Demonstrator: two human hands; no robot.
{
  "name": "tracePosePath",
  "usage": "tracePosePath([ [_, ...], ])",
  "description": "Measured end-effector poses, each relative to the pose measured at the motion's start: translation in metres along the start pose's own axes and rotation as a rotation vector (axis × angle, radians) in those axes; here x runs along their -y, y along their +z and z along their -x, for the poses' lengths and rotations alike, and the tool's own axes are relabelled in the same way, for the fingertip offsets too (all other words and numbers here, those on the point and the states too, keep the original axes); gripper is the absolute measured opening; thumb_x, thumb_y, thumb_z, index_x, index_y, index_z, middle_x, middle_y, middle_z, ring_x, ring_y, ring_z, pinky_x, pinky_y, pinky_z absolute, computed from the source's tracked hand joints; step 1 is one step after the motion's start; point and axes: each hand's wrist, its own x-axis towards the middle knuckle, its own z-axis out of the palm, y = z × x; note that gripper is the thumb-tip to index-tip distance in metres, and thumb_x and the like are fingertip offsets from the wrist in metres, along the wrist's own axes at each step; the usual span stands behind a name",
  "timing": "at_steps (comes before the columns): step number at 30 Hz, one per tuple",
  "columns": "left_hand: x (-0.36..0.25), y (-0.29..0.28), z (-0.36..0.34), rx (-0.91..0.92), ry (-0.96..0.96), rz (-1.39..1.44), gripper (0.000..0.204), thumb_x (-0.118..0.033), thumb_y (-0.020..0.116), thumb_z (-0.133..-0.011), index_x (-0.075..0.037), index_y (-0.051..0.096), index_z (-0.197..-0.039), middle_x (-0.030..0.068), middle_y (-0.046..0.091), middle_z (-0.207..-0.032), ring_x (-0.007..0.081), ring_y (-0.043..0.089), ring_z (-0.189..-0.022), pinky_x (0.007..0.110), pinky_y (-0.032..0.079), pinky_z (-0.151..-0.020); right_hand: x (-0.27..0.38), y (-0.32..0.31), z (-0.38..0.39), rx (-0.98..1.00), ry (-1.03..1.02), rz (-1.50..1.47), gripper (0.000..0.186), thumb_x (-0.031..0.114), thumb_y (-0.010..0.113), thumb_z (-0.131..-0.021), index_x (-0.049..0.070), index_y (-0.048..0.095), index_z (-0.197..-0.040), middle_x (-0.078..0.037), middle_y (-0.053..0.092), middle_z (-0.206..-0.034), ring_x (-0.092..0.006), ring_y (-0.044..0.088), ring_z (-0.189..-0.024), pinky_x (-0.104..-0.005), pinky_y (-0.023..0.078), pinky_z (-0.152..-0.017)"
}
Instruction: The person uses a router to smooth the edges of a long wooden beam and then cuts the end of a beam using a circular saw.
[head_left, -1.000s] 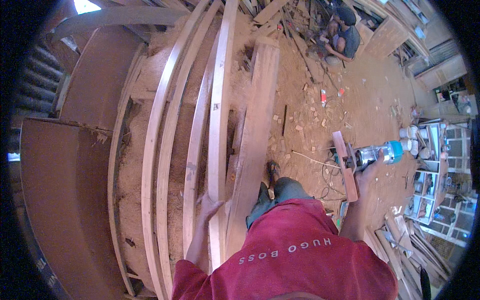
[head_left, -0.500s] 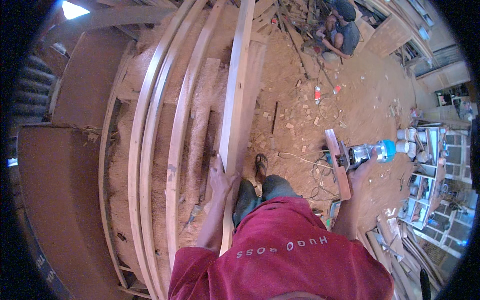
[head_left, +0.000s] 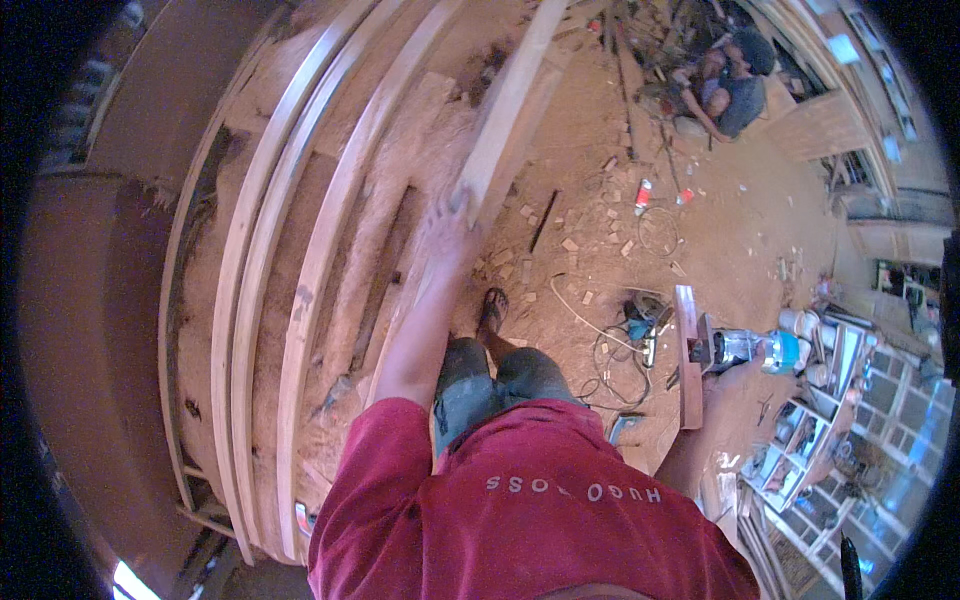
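My right hand (head_left: pixel 762 362) is closed around the body of a small router (head_left: pixel 735 347), silver with a blue cap. A flat reddish-brown wooden piece (head_left: pixel 688 360) sits across the router's working end. The tool is held out to the right, off the wood. My left hand (head_left: pixel 450 225) lies on a long pale wooden beam (head_left: pixel 510 125), its fingers spread over the upper face near the edge. My left forearm covers part of the beam's nearer length.
Several more long beams (head_left: pixel 320 230) run alongside on the left, over sawdust. A cable (head_left: pixel 600 325) loops on the ground near another power tool (head_left: pixel 645 325). Wood offcuts (head_left: pixel 570 245) are scattered ahead. A person (head_left: pixel 735 85) crouches at the far right. White shelving (head_left: pixel 805 440) stands right.
My left hand has slid forward along the beam, away from my body. The router has moved slightly right and down in view, still in my right hand. The whole view has turned somewhat.
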Motion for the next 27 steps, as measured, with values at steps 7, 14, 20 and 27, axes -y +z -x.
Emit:
tracePosePath([
  [7,0.097,0.005,0.107,-0.118,-0.053,0.327,0.09,-0.053,0.075,-0.078,-0.015,0.038,-0.15,0.018,0.047,-0.144,0.036,0.043,-0.133,0.047,0.035,-0.111,-0.001,0.001,0.002,0.229,0.049,0.067,0.045,0.055,0.055,-0.093,0.012,0.058,-0.109,-0.007,0.067,-0.095,-0.0252,0.068,-0.084,-0.0406,0.058,-0.076],
  [14,0.227,-0.036,0.48,0.1,-0.406,-0.116,0.098,-0.057,0.08,-0.069,-0.01,0.04,-0.145,0.0145,0.047,-0.144,0.0336,0.042,-0.133,0.05,0.035,-0.109,-0.004,0.01,0.048,0.326,0.019,0.038,0.047,0.055,0.057,-0.092,0.012,0.058,-0.112,-0.007,0.067,-0.098,-0.0251,0.067,-0.088,-0.0409,0.058,-0.08],
  [20,0.264,-0.068,0.649,0.161,-0.466,-0.086,0.09,-0.042,0.083,-0.067,-0.01,0.044,-0.14,0.0132,0.052,-0.138,0.033,0.047,-0.128,0.051,0.037,-0.104,-0.017,-0.021,0.151,0.383,-0.011,0.019,0.049,0.056,0.058,-0.092,0.012,0.058,-0.114,-0.007,0.067,-0.101,-0.025,0.067,-0.09,-0.0412,0.057,-0.082],
  [27,0.304,-0.042,0.669,0.186,-0.36,0.161,0.085,-0.027,0.084,-0.068,-0.009,0.043,-0.14,0.015,0.053,-0.132,0.0346,0.048,-0.125,0.051,0.039,-0.102,-0.001,-0.079,0.249,0.385,-0.08,-0.021,0.051,0.056,0.059,-0.091,0.012,0.058,-0.117,-0.007,0.068,-0.104,-0.0249,0.067,-0.094,-0.0414,0.056,-0.086],
])
